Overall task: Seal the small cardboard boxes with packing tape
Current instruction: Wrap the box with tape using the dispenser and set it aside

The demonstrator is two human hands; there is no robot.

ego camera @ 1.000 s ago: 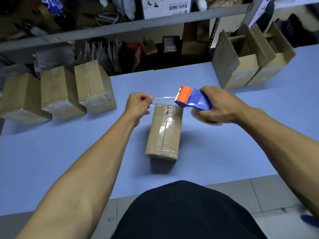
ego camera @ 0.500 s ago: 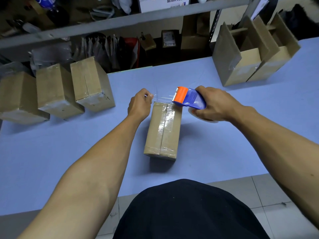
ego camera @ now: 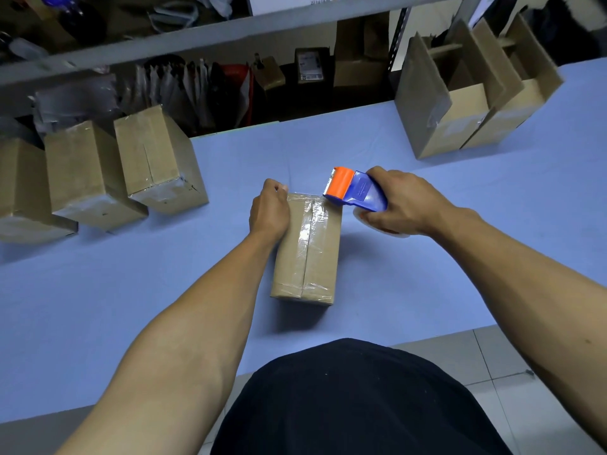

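Mid-frame, the left hand (ego camera: 269, 210) pinches the tape (ego camera: 307, 194) end onto the box (ego camera: 307, 251) while the right hand (ego camera: 405, 205), gripping the dispenser (ego camera: 356, 190), stretches it taut.

Even, cool overhead light falls on the blue table (ego camera: 427, 274), bright in the middle and dimmer toward the shelf (ego camera: 197, 37) at the back, which sits in murk. Glare shines off the clear tape on the box (ego camera: 308, 254), and a soft shadow lies at its near end. Wide-angle bending curves the edges; the top corners smear with motion blur
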